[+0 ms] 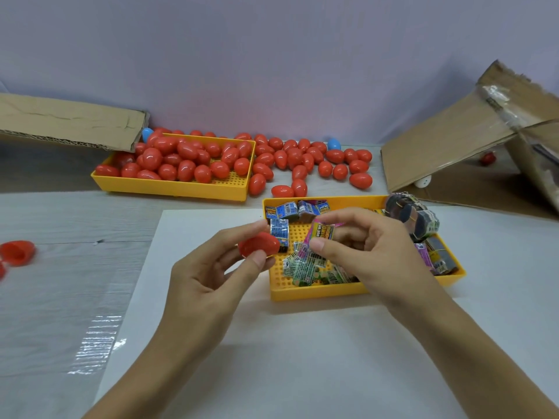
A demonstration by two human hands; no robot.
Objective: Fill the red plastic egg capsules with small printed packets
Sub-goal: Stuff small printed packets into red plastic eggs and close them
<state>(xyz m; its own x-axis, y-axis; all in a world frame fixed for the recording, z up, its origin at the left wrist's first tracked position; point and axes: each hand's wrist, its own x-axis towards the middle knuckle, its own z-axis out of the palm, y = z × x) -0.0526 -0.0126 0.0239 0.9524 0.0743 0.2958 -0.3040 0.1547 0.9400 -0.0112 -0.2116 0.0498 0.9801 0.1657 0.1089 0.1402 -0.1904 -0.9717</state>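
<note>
The left hand (208, 267) grips a red egg half (258, 244) beside the packet tray (317, 293) (presumably mouth turned toward the filler), while the right hand (360, 246) pinches a printed packet (322, 232), seemingly ready for insertion.

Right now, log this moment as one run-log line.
left hand: holds red egg half | right hand: pinches pink printed packet | over yellow packet tray | packet not yet in egg
</note>
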